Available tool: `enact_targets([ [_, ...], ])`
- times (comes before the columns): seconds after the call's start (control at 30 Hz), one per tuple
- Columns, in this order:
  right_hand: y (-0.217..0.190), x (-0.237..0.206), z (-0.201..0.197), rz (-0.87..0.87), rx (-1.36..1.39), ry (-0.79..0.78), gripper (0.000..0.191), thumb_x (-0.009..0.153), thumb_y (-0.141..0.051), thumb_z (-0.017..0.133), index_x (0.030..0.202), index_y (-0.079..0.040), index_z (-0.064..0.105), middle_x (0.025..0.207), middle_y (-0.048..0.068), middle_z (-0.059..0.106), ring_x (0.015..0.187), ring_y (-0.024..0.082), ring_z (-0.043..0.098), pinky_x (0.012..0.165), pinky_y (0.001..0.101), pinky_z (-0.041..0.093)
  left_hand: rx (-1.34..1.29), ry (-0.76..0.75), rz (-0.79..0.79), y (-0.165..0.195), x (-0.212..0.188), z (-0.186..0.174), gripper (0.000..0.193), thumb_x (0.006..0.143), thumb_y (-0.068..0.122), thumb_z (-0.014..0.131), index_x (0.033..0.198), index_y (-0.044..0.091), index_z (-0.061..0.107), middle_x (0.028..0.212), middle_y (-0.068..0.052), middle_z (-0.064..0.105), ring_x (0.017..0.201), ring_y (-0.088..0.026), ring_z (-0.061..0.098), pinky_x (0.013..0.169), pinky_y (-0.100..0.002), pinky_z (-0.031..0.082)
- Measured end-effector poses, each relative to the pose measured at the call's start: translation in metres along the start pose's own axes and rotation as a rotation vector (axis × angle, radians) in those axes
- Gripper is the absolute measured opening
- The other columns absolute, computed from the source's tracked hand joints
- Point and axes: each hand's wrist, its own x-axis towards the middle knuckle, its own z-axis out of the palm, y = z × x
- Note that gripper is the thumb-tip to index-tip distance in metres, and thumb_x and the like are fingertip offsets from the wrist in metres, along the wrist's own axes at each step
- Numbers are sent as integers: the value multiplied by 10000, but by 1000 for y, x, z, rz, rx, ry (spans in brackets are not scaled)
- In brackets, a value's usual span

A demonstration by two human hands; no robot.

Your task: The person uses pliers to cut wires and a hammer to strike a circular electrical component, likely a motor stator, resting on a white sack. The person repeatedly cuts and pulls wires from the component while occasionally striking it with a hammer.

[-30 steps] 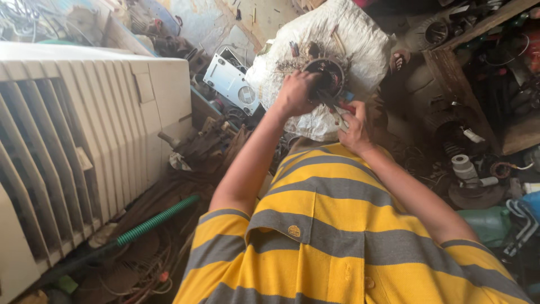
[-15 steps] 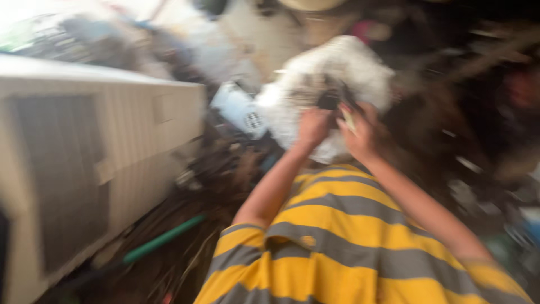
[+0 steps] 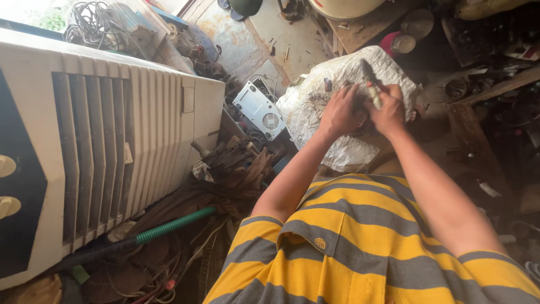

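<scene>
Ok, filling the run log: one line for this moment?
left hand: on part atop white sack | right hand: gripping tool | air cooler left

The right hand [image 3: 388, 112] is closed round a slim hand tool [image 3: 370, 84] with a pale, orange-flecked handle; its dark shaft sticks up and slightly left from the fist, tilted away from the person. The tip's shape is too small to tell. The left hand [image 3: 339, 112] lies just beside the right, fingers curled down onto a small dark part [image 3: 360, 119] that is almost wholly hidden between the two hands. Both hands rest on a crumpled white woven sack [image 3: 332, 93], bulging and creased, with bits of dark scrap scattered on its top. The sack sits on the floor, its left edge beside a pale grey box with a round vent.
</scene>
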Motion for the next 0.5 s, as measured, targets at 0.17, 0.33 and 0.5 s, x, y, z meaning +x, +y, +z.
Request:
enact_targets([
  [0.17,-13,12,-1,-116,-1,-14,348,908,-211,843,1201,-53,745,1225,170,585,1147,350,583,973,444,493,-130,1,16,-1,5,5,763,773,144,695,1477,-29,457,1353,-211,625,1314,-375,540,1156,-437,412],
  [0.33,0,-5,-4,-87,105,-11,404,866,-141,842,1244,-61,727,1240,148,593,1151,330,607,982,417,516,32,51,80,10,15,4,530,708,152,722,1217,20,656,1254,-150,673,1189,-362,570,1071,-411,445],
  [0.5,18,-51,11,260,226,136,435,906,-224,888,1249,-54,679,1166,131,605,1041,286,643,941,414,519,-10,-2,92,13,20,3,255,783,130,704,1032,118,757,1110,-49,707,1075,-309,602,980,-376,505],
])
